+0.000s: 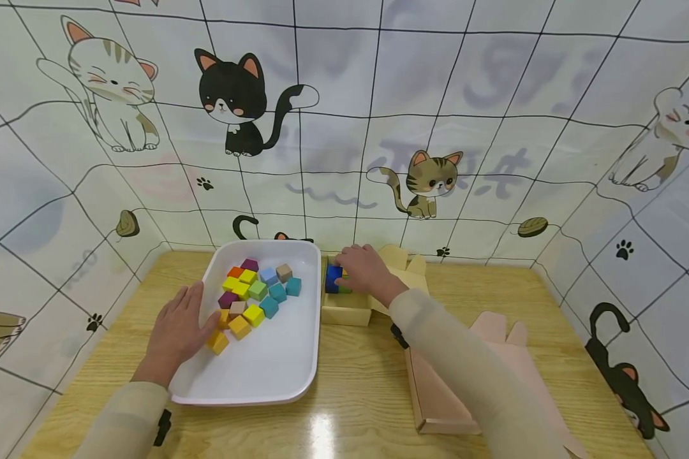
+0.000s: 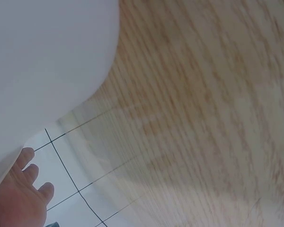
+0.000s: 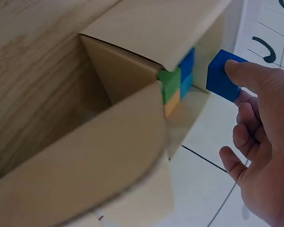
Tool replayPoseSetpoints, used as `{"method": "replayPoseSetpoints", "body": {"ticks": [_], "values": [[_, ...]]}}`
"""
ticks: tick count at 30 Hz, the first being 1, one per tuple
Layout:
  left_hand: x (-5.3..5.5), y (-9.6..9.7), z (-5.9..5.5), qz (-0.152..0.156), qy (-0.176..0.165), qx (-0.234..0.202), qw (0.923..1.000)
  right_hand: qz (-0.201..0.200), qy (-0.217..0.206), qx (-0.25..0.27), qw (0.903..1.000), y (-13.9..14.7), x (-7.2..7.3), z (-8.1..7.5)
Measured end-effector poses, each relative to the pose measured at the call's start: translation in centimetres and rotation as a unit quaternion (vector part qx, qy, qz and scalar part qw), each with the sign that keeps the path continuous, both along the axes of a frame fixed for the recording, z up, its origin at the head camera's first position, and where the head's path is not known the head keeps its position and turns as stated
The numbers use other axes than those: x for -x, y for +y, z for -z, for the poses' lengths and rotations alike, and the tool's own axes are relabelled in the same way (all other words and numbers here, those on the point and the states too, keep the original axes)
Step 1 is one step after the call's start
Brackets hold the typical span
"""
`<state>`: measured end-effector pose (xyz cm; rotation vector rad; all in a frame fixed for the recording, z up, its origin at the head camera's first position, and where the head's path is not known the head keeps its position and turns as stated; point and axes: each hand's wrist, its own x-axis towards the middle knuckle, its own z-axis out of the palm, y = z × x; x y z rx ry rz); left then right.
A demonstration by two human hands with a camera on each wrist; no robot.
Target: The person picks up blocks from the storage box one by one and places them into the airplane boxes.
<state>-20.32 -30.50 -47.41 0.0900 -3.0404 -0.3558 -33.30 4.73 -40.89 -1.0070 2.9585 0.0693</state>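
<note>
right wrist view: the right hand [image 3: 270, 123] pinches a blue block [image 3: 222, 75] between thumb and fingers, the other fingers curling free beneath. the block is at the mouth of the yellow box [image 1: 344, 315], apart from the green block [image 3: 170, 85] and the orange block [image 3: 172, 103] inside; whether it is going in or coming out, i cannot tell. either way, a light grip on opposite faces should serve best, with the block squared to the walls so its corners neither snag the card nor nudge the neighbours. the wrist ought to stay clear of the raised flap [image 1: 410, 280].

the left hand [image 1: 175, 328] lies loose with fingers fairly straight at the left edge of the white tray [image 1: 270, 370], thumb reaching in near the orange cubes; it seems to grip nothing, and would do well to steady the rim gently.

the cubes [image 1: 257, 290] in the tray look matte, flat-faced and crisp-edged, perhaps painted wood. the tray is smooth, plastic-looking, with rounded corners. both the yellow box and the pink box [image 1: 442, 401] look like thin folded card with rounded tabs, on a wood-grained table [image 1: 356, 395].
</note>
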Motion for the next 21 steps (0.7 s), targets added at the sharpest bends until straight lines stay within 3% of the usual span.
{"method": "replayPoseSetpoints", "body": {"ticks": [6,12,21], "values": [[0.0,0.0,-0.2,0.001,-0.001,0.001,1.0,-0.004,-0.006,-0.044,0.999,-0.4,0.0,2.0],[0.0,0.0,0.0,0.001,-0.002,-0.002,1.0,-0.018,0.004,-0.048,0.9987,-1.2,-0.3,3.3],[0.1,-0.1,-0.1,-0.001,-0.002,0.002,1.0,-0.003,0.017,-0.04,0.9991,-2.0,-0.1,4.4]]}}
